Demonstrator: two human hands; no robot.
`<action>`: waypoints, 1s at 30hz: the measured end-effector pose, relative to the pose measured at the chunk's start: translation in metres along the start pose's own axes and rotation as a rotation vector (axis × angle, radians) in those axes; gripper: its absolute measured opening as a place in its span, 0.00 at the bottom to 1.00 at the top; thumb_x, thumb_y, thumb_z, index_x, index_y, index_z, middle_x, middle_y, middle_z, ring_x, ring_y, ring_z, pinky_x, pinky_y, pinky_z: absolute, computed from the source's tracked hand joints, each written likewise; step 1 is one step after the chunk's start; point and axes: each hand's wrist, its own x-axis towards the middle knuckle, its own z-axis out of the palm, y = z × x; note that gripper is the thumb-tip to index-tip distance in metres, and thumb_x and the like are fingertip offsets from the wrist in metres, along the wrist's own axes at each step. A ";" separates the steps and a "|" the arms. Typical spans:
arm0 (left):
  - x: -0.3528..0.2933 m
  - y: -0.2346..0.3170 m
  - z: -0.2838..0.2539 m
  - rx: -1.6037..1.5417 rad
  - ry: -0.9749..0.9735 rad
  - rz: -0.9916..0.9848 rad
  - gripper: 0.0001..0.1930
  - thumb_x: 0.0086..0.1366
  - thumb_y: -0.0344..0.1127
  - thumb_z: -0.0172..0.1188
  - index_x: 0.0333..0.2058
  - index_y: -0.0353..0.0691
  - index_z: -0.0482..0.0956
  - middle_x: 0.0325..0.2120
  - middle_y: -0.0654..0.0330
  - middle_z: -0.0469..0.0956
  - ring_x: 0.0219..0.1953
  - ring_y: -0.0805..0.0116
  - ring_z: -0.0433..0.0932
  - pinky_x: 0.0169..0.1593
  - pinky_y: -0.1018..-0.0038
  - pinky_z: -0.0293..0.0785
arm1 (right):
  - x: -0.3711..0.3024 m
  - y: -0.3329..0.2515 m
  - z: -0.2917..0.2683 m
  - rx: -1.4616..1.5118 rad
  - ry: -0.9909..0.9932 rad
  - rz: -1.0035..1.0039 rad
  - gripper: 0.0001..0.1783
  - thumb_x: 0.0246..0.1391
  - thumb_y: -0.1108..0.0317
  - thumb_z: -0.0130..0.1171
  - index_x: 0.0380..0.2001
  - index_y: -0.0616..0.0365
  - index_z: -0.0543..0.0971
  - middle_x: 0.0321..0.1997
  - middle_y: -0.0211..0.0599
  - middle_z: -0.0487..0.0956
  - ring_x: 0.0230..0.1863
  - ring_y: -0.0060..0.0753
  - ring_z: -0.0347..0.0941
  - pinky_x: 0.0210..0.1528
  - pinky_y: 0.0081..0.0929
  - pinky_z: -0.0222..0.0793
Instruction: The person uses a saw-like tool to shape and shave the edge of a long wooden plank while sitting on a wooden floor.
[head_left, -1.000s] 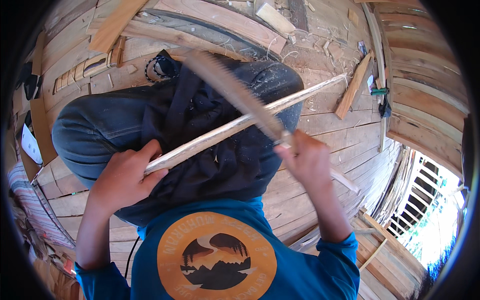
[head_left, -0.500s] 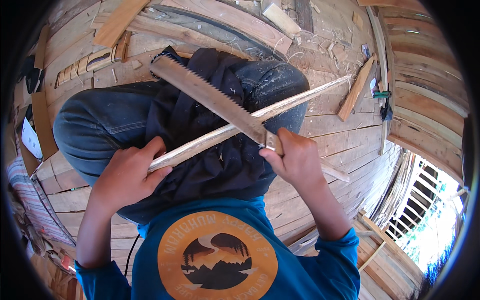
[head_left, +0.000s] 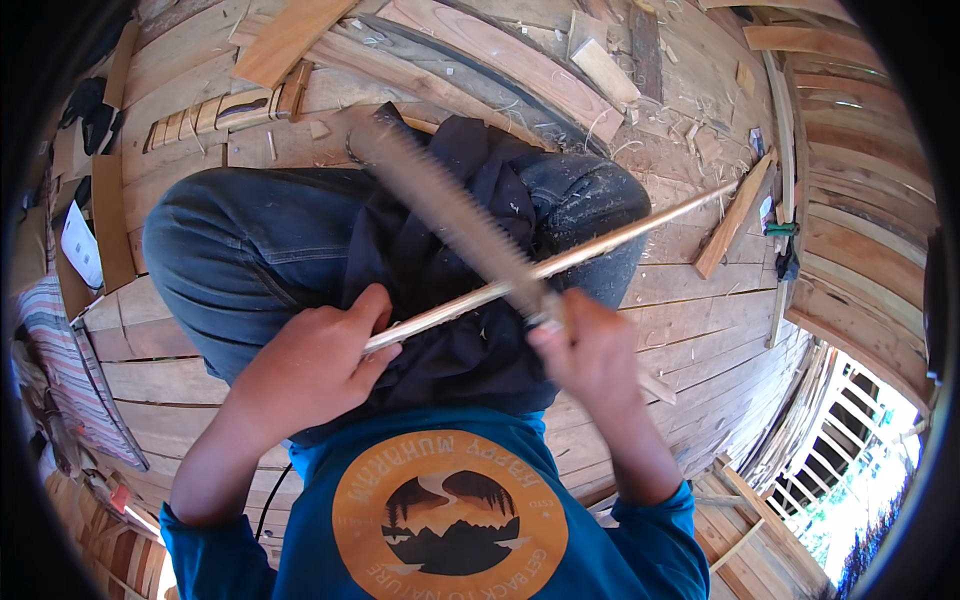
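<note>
1. In the head view, we find a seated person with legs (head_left: 270, 220) bent and a dark cloth (head_left: 465, 150) lying across the lap.
2. We record the left hand (head_left: 318, 362) closed on the near end of a thin wooden strip (head_left: 610, 241), thumb and forefinger pinching it.
3. We note that the strip slants across the lap and over the right knee. Its far end is close to a short board (head_left: 738, 215) on the plank floor (head_left: 690, 350); we cannot tell whether the two touch.
4. We observe the right hand (head_left: 588, 345) closed around the handle of a saw (head_left: 450, 215), a pale piece showing past the hand's lower side.
5. We see the saw's blade pointing up and to the left, crossing above the strip just beside the right hand. The blade is blurred, and we cannot tell whether it touches the wood.
6. Beyond the knees, we list a long plank (head_left: 500, 60) and a small wood block (head_left: 605, 70), with shavings scattered nearby.
7. At the left, we list an open cardboard box (head_left: 112, 220), a white sheet (head_left: 80, 245) and a striped cloth (head_left: 75, 370).
</note>
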 end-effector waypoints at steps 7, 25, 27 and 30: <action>-0.002 -0.003 0.008 -0.112 0.022 -0.045 0.11 0.65 0.33 0.58 0.39 0.35 0.66 0.21 0.43 0.75 0.29 0.41 0.77 0.34 0.54 0.69 | 0.008 0.011 -0.001 -0.210 0.050 -0.160 0.33 0.52 0.34 0.58 0.21 0.58 0.69 0.16 0.40 0.73 0.18 0.45 0.74 0.20 0.39 0.69; 0.005 -0.008 0.008 -0.099 0.007 -0.004 0.11 0.66 0.34 0.58 0.39 0.35 0.67 0.21 0.45 0.74 0.28 0.44 0.77 0.33 0.58 0.69 | 0.028 0.080 -0.039 -0.320 0.141 0.321 0.33 0.52 0.35 0.59 0.20 0.58 0.72 0.13 0.43 0.72 0.18 0.50 0.75 0.21 0.42 0.68; 0.006 -0.009 0.010 -0.106 0.013 -0.010 0.12 0.65 0.34 0.59 0.40 0.36 0.67 0.22 0.45 0.74 0.28 0.45 0.76 0.33 0.59 0.68 | 0.027 0.066 -0.036 -0.323 0.115 0.230 0.33 0.52 0.35 0.59 0.20 0.58 0.71 0.13 0.43 0.72 0.18 0.50 0.75 0.21 0.42 0.69; 0.005 -0.005 0.003 -0.156 -0.050 -0.090 0.12 0.65 0.34 0.59 0.40 0.36 0.67 0.23 0.44 0.74 0.29 0.44 0.77 0.34 0.60 0.69 | 0.014 0.033 -0.011 -0.186 0.106 -0.036 0.33 0.51 0.34 0.60 0.20 0.56 0.69 0.14 0.42 0.71 0.17 0.49 0.74 0.21 0.42 0.68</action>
